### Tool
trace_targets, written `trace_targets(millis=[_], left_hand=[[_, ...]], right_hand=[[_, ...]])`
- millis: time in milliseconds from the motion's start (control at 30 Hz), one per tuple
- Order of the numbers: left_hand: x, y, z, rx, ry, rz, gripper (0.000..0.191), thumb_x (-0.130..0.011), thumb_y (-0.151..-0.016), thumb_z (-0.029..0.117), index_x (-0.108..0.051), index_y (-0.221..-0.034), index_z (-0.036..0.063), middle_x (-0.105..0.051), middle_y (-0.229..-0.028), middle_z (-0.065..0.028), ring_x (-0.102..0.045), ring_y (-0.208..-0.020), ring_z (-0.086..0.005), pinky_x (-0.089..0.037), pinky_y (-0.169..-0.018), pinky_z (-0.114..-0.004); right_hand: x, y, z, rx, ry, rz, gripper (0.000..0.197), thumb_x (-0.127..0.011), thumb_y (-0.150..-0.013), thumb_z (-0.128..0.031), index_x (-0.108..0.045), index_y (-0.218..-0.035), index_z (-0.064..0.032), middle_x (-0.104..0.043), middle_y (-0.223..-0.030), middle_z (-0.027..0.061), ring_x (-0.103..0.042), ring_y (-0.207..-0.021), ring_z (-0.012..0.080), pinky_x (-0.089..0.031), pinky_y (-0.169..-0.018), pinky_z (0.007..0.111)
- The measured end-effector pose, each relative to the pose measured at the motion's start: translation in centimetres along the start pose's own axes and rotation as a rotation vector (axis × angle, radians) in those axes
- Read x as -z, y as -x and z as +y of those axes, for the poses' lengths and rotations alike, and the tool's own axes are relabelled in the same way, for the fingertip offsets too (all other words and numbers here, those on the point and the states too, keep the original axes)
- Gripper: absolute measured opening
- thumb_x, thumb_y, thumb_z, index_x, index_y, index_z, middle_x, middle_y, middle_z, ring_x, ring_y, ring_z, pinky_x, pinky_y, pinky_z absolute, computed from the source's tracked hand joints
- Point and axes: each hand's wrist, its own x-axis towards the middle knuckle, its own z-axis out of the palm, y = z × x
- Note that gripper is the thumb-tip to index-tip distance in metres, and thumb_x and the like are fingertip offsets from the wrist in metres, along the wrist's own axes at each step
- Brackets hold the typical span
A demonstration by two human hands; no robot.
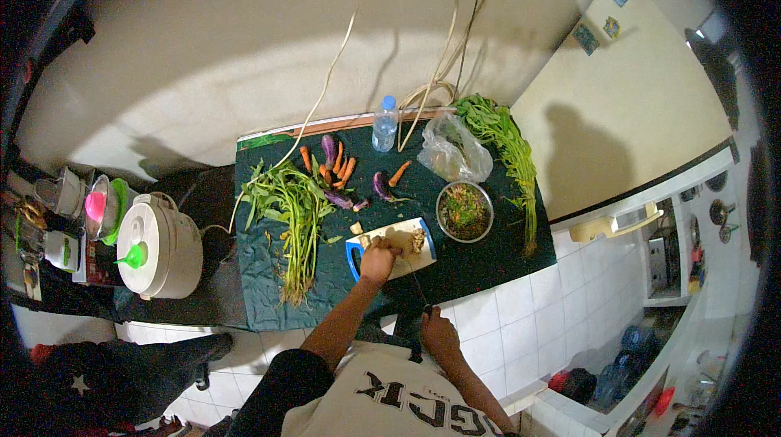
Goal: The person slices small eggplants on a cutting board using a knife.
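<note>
My left hand (377, 259) rests on a white cutting board (399, 267) with blue ends, its fingers bent over something small that I cannot make out. My right hand (440, 333), nearer my body, grips the dark handle of a knife (421, 289); its thin blade points up toward the board's near edge. A little heap of chopped pale pieces (418, 240) lies at the board's right end. Pale chunks (356, 228) sit by its upper left corner. Beyond the board's right end stands a round metal bowl (465, 211) of chopped greens and orange bits.
Leafy greens (299, 211) lie at left, more greens (512, 156) at right. Carrots (346, 172), purple eggplants (382, 187), a water bottle (385, 126) and a plastic bag (454, 150) are behind the board. A white rice cooker (165, 248) stands further left, near a dark-clothed person (122, 376).
</note>
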Motion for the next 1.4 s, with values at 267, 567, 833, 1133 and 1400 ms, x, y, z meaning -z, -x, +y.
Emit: trace_targets(millis=[267,567,833,1133,1400], left_hand=[[0.6,-0.3,0.6,0.031,0.013,-0.011,0.02,-0.056,-0.077,0.017,-0.071,-0.089,0.0207,-0.062,-0.093,-0.0053,-0.055,-0.097,-0.0247,-0.05,-0.082,-0.035],[0.6,-0.7,-0.1,-0.068,-0.076,-0.089,0.023,-0.054,-0.078,0.013,-0.069,-0.095,0.0174,-0.061,-0.091,-0.0073,-0.055,-0.098,-0.0263,-0.049,-0.084,-0.036],[-0.4,-0.8,-0.1,-0.082,-0.047,-0.006,0.02,-0.055,-0.076,0.012,-0.068,-0.091,0.014,-0.062,-0.093,-0.0069,-0.056,-0.096,-0.0262,-0.052,-0.077,-0.036],[-1.1,-0.7,0.0,-0.061,-0.105,-0.04,0.015,-0.057,-0.073,0.012,-0.068,-0.082,0.007,-0.063,-0.091,-0.0053,-0.054,-0.102,-0.0248,-0.051,-0.081,-0.036],[-1.5,-1.0,0.1,-0.045,-0.116,-0.046,0.014,-0.058,-0.073,0.011,-0.069,-0.076,0.0048,-0.064,-0.092,-0.0076,-0.054,-0.105,-0.0258,-0.052,-0.081,-0.037]], right_hand=[[0.0,-0.2,0.6,-0.106,-0.1,-0.123,0.042,-0.036,-0.098,-0.031,-0.044,-0.11,0.0089,-0.063,-0.075,0.0279,-0.064,-0.069,0.0426,-0.053,-0.062,0.05],[-0.7,-1.0,0.6,-0.008,-0.132,-0.054,0.047,-0.035,-0.099,-0.034,-0.043,-0.11,0.0111,-0.061,-0.088,0.0321,-0.063,-0.082,0.0433,-0.052,-0.071,0.05],[0.8,-1.8,-1.5,0.003,-0.134,-0.072,0.048,-0.036,-0.099,-0.031,-0.043,-0.113,0.0136,-0.062,-0.089,0.0316,-0.063,-0.083,0.0438,-0.053,-0.072,0.049],[-0.6,-2.7,-0.6,-0.005,-0.071,-0.068,0.042,-0.038,-0.098,-0.028,-0.047,-0.106,0.0127,-0.061,-0.085,0.0297,-0.063,-0.08,0.044,-0.053,-0.07,0.05],[-2.5,-2.1,-1.7,0.001,-0.173,0.053,0.04,-0.038,-0.098,-0.029,-0.045,-0.101,0.0096,-0.061,-0.086,0.0318,-0.063,-0.082,0.045,-0.052,-0.071,0.052]])
